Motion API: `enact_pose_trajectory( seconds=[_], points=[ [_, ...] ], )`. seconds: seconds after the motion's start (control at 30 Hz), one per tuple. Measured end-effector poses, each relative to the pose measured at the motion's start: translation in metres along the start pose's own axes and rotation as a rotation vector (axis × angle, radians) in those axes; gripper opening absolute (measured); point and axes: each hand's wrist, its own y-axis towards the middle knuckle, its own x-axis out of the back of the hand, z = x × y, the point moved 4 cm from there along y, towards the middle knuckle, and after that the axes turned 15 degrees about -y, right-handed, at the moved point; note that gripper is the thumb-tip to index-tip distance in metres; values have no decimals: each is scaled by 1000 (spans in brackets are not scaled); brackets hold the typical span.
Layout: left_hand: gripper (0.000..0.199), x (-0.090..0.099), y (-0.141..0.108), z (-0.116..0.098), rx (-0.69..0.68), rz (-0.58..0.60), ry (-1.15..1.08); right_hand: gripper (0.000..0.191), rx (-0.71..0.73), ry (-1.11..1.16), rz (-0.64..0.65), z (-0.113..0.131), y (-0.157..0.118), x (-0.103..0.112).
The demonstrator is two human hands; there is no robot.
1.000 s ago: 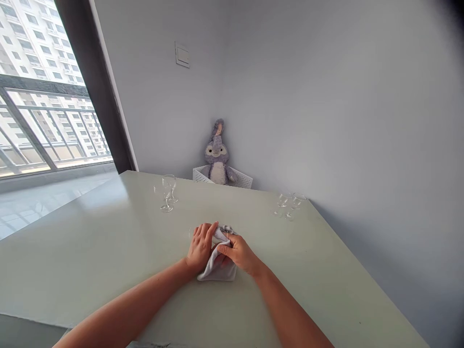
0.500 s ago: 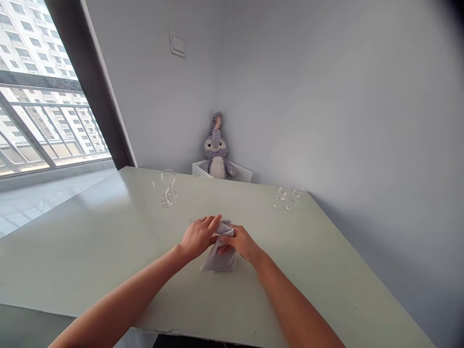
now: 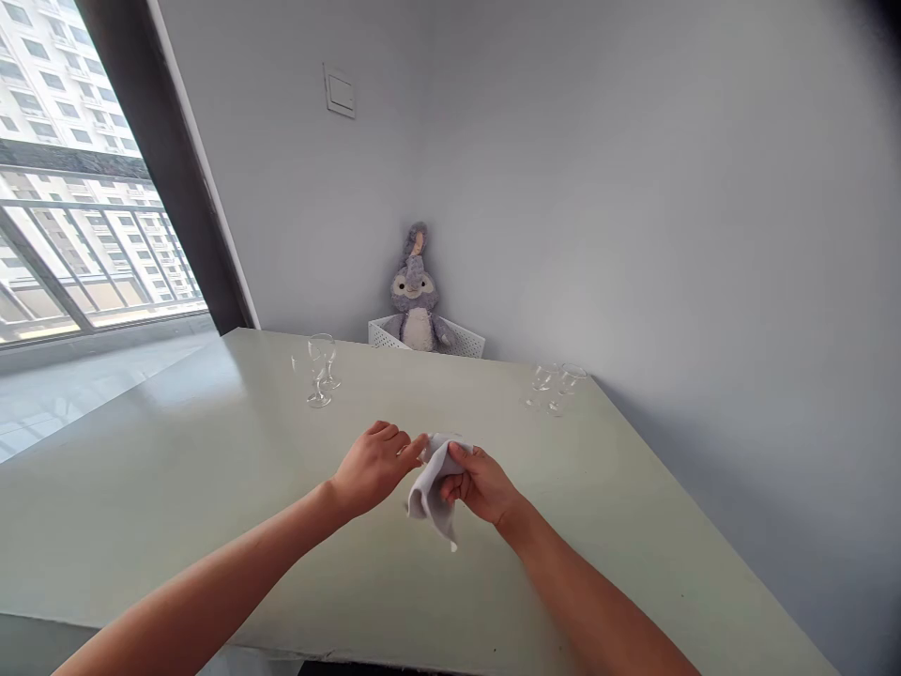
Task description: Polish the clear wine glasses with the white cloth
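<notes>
A light grey cloth (image 3: 435,493) is pinched in my right hand (image 3: 480,483), its lower corner hanging above the table. My left hand (image 3: 378,467) is at the left of the cloth, fingers curled, with thumb and forefinger reaching to the cloth's upper edge. What those fingers grip is too small to make out. Beyond my hands on the left stands a clear stemmed glass (image 3: 321,361), with more clear glassware close by. On the right, two clear stemmed glasses (image 3: 543,377) stand side by side near the back edge.
The pale green table (image 3: 282,535) has its near edge at the bottom of the view. A grey plush toy (image 3: 415,291) sits in a white perforated basket (image 3: 465,340) behind the table's back edge. Walls rise behind and at the right; a window is at the left.
My left hand has shifted slightly left, and my right hand slightly right. The cloth has bunched and twisted, its lower corner now hanging down.
</notes>
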Motion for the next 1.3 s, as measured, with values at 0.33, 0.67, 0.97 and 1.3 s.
enact_pose_trajectory(
  seconds=[0.33, 0.67, 0.97, 1.3],
  points=[
    [43, -2, -3, 0, 386, 532, -708, 8, 237, -546, 109, 28, -40, -6],
    [32, -8, -5, -3, 348, 197, -518, 12, 318, -612, 11, 27, -43, 1],
    [40, -15, -18, 11, 707, 270, -1385, 48, 661, -1030, -323, 62, -61, 38],
    [19, -14, -18, 8, 710, 2, -741, 49, 689, -1584, -151, 70, -64, -25]
  ],
)
